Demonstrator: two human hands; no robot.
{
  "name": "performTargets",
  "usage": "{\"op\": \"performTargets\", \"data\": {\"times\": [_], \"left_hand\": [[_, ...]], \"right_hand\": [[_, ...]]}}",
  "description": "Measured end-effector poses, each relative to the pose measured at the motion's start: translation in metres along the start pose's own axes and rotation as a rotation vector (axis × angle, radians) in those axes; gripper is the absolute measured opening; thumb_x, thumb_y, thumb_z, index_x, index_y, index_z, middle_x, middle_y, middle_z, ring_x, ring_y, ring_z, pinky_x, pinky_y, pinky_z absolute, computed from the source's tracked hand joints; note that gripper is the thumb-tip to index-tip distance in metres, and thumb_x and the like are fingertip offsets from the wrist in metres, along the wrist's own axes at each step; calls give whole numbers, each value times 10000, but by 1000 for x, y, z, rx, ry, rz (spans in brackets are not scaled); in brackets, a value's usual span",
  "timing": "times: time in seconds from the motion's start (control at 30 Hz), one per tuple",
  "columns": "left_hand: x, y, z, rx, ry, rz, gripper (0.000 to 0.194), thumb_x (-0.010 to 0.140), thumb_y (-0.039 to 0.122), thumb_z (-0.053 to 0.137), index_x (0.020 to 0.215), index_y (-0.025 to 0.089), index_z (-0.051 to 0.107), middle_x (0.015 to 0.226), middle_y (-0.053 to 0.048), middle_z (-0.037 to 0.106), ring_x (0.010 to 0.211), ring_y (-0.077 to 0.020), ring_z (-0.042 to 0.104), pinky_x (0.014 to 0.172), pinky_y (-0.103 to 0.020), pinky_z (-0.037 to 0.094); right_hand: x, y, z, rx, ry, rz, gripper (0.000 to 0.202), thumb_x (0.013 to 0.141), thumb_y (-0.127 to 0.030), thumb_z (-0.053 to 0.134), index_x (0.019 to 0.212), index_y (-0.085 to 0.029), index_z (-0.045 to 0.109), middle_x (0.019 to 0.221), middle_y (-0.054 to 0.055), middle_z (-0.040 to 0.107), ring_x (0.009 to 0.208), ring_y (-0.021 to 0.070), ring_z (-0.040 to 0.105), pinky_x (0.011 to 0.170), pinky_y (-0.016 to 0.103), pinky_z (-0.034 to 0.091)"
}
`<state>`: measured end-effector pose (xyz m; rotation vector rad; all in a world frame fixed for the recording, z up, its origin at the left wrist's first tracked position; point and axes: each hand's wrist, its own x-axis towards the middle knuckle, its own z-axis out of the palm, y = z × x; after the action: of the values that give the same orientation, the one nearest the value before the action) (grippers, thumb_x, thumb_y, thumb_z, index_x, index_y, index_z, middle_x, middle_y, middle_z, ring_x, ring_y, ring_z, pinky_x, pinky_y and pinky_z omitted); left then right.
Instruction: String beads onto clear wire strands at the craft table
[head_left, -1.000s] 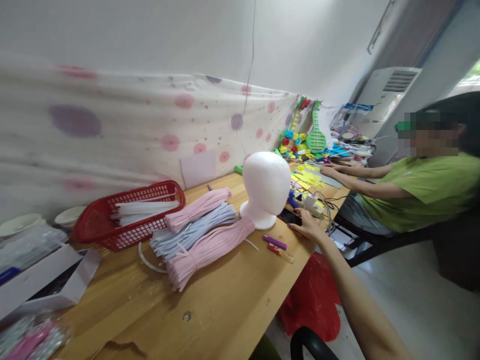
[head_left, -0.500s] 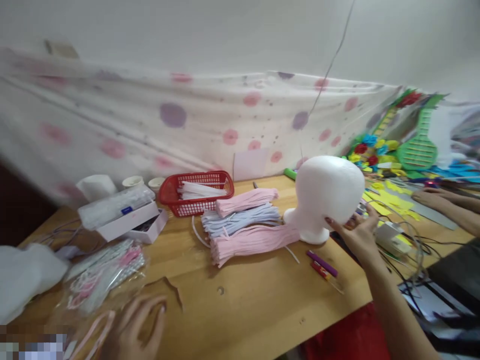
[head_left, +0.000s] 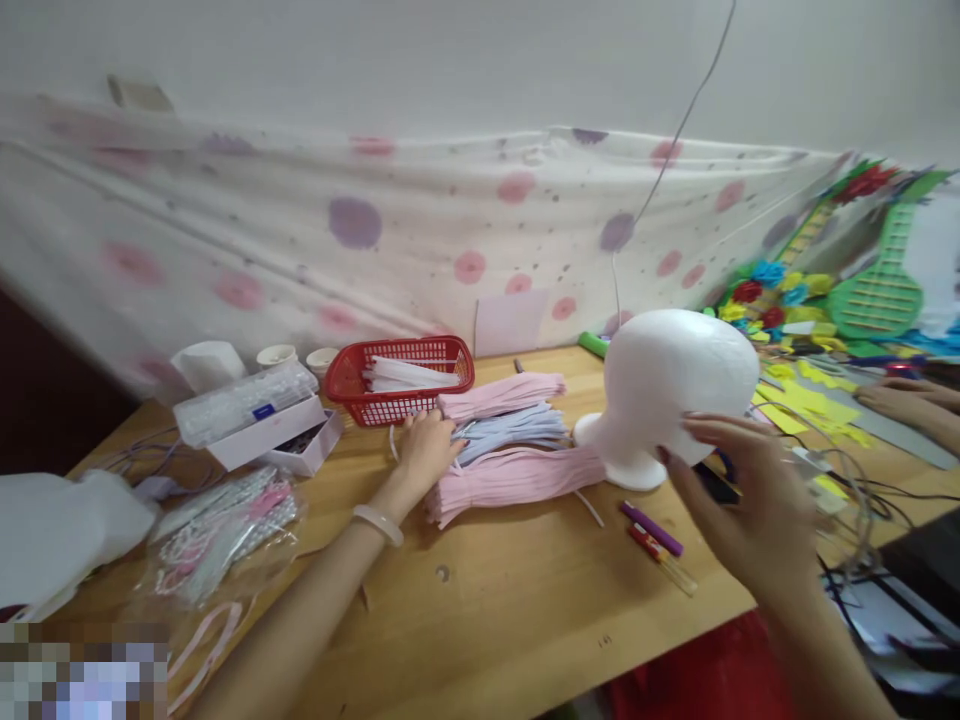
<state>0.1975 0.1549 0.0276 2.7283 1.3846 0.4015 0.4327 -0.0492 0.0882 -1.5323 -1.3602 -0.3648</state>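
Note:
My left hand, with a pale bangle on its wrist, reaches onto the left end of the blue-grey cord bundle; its fingertips rest on the cords. Pink bundles lie behind and in front of it. At the right, my right hand is beside the white foam head, its thumb and fingers apart near the face side. Whether it touches the foam is hard to tell. The head leans slightly on its round base, right of the bundles.
A red basket with white strips stands behind the bundles. White boxes and a plastic bag are at left. A purple pen lies in front of the head. Another person's hand is at far right.
My left hand has moved from the front left of the table up to the blue-grey bundle. My right hand has stayed beside the foam head, its fingers turned more across it. The view has shifted slightly.

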Motion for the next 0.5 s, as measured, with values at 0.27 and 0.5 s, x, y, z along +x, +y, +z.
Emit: {"op": "performTargets", "data": {"times": [0.27, 0.5], "left_hand": [[-2, -3, -8, 37, -18, 57, 291, 935, 252, 446, 916, 183, 729, 1038, -111, 696, 1060, -243, 580, 970, -435, 324], [15, 1, -1, 10, -152, -29, 273, 929, 340, 514, 950, 127, 685, 1005, -100, 698, 998, -226, 629, 935, -446, 439]], "right_hand": [[13, -10, 123, -47, -745, -226, 223, 924, -151, 438, 1053, -188, 616, 1017, 70, 688, 924, 184, 638, 820, 302, 478], [8, -1, 211, -157, -855, -228, 181, 884, -112, 511, 947, -100, 680, 997, 150, 684, 967, 232, 604, 885, 323, 413]]}}
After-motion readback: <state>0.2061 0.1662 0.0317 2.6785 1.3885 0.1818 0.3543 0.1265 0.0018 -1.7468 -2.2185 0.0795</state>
